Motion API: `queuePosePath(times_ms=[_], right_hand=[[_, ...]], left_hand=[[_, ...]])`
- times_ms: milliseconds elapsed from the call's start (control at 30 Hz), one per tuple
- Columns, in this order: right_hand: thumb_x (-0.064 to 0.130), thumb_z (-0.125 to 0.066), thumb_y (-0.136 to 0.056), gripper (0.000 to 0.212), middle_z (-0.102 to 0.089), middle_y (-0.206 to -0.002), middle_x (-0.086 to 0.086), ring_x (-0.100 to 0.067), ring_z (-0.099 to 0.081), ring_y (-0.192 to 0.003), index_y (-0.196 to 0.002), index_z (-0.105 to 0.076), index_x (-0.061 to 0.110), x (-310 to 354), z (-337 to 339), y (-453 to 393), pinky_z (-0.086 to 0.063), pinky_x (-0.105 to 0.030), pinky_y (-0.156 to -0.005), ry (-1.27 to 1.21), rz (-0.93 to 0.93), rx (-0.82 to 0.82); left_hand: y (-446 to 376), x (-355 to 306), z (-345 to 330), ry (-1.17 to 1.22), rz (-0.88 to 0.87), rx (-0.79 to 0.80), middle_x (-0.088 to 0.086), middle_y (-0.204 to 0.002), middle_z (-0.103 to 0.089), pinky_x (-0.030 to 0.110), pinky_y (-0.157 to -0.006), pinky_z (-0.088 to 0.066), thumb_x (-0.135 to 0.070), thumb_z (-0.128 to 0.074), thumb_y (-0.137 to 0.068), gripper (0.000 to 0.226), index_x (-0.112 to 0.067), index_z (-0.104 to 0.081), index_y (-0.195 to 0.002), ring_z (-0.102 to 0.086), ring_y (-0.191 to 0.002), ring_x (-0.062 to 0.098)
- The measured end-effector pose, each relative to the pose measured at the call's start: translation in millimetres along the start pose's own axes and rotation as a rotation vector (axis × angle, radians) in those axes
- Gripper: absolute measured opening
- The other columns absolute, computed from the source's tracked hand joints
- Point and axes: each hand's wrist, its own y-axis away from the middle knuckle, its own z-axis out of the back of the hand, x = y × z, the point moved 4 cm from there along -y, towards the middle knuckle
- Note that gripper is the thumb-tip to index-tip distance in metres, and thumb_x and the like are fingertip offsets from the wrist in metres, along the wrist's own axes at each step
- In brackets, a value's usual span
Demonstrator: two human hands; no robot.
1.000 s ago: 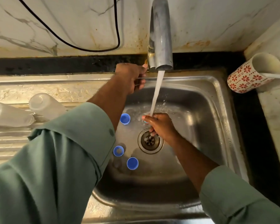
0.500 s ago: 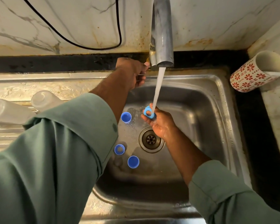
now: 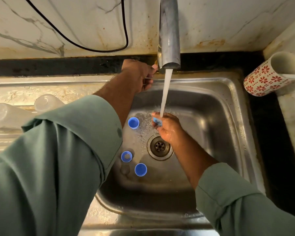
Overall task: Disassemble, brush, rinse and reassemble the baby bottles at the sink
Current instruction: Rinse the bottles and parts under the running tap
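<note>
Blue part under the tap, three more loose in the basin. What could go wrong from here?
1. The right hand pinches a wet blue ring under the stream; it might slip.
2. The drain sits just below, so a dropped part could land there.
3. Splash may push the nearest loose cap around.

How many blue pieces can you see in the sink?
4. One blue piece is held in the right hand under the water; three lie on the sink floor. The sleeve may hide more.
</note>
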Motion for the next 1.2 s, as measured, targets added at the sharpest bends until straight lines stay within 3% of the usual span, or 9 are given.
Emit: queuePosePath(times_ms=[67,200,300,400,500,633,733,1067,1200], right_hand=[[0.008,-0.077,-0.080,0.011,-0.064,-0.082,-0.012,-0.017,-0.056,-0.063,-0.084,-0.067,0.003,1,-1,-2,-0.044,-0.024,-0.049,0.127,0.012,-0.005],[0.032,-0.071,-0.088,0.024,-0.070,-0.077,-0.012,-0.016,-0.052,-0.049,-0.079,-0.066,0.010,4,-3,-5,-0.034,-0.024,-0.042,0.376,0.041,-0.072],[0.041,-0.060,-0.094,0.035,-0.068,-0.079,-0.017,-0.019,-0.058,-0.050,-0.089,-0.062,0.007,5,-5,-5,-0.045,-0.023,-0.042,0.280,-0.017,-0.042],[0.043,-0.057,-0.095,0.040,-0.062,-0.088,-0.018,-0.022,-0.062,-0.071,-0.102,-0.058,0.004,2,-7,-3,-0.060,-0.034,-0.065,0.086,-0.097,0.085],[0.025,-0.066,-0.092,0.022,-0.056,-0.100,-0.017,-0.026,-0.061,-0.086,-0.102,-0.059,0.006,-2,-3,-1,-0.058,-0.041,-0.084,-0.060,-0.156,0.140],[0.016,-0.068,-0.090,0.012,-0.054,-0.086,-0.013,-0.022,-0.059,-0.073,-0.093,-0.059,0.009,-7,-3,6,-0.057,-0.027,-0.055,-0.033,-0.122,0.162],[0.028,-0.052,-0.099,0.023,-0.047,-0.069,-0.006,-0.011,-0.040,-0.045,-0.081,-0.057,0.015,-8,1,5,-0.026,-0.015,-0.033,0.023,-0.126,0.111],[0.054,-0.058,-0.087,0.045,-0.038,-0.052,0.000,-0.014,-0.035,-0.047,-0.061,-0.046,0.019,5,-2,0,-0.025,-0.022,-0.048,0.080,-0.149,0.110],[0.018,-0.058,-0.093,0.006,-0.048,-0.076,-0.004,-0.012,-0.046,-0.053,-0.087,-0.057,0.017,6,-8,6,-0.039,-0.018,-0.042,0.044,-0.151,0.209]], left_hand=[[0,0,0,0.009,-0.005,-0.004,0.009,-0.093,-0.069,0.026,-0.052,-0.051,-0.014,-0.068,-0.092,0.015,-0.008,-0.056,-0.086,-0.065,-0.077,0.018],[-1,0,0,0.010,-0.008,0.001,0.009,-0.093,-0.069,0.027,-0.054,-0.052,-0.015,-0.072,-0.089,0.017,-0.009,-0.056,-0.084,-0.065,-0.077,0.018],[-3,1,-1,0.013,-0.005,-0.004,0.009,-0.092,-0.068,0.028,-0.059,-0.054,-0.015,-0.067,-0.092,0.014,-0.008,-0.057,-0.084,-0.064,-0.078,0.019],[-3,0,0,0.009,-0.006,-0.004,0.010,-0.094,-0.067,0.026,-0.060,-0.054,-0.015,-0.060,-0.097,0.011,-0.007,-0.059,-0.089,-0.063,-0.080,0.019],[-3,1,1,0.005,0.006,0.004,0.009,-0.094,-0.067,0.025,-0.058,-0.053,-0.017,-0.059,-0.097,0.011,-0.006,-0.062,-0.099,-0.062,-0.080,0.018],[-2,1,0,0.005,0.007,0.007,0.008,-0.090,-0.066,0.025,-0.058,-0.052,-0.015,-0.062,-0.096,0.010,-0.006,-0.061,-0.093,-0.061,-0.077,0.018],[-3,2,0,0.000,0.001,-0.001,0.008,-0.089,-0.067,0.027,-0.060,-0.054,-0.017,-0.066,-0.094,0.012,-0.007,-0.060,-0.090,-0.062,-0.076,0.019],[-10,4,-1,0.005,0.017,0.001,0.006,-0.084,-0.067,0.025,-0.047,-0.048,-0.021,-0.073,-0.088,0.020,-0.009,-0.058,-0.083,-0.062,-0.068,0.015],[-11,4,-1,0.006,0.015,0.012,0.006,-0.083,-0.065,0.025,-0.052,-0.049,-0.018,-0.069,-0.091,0.017,-0.009,-0.058,-0.082,-0.060,-0.071,0.016]])
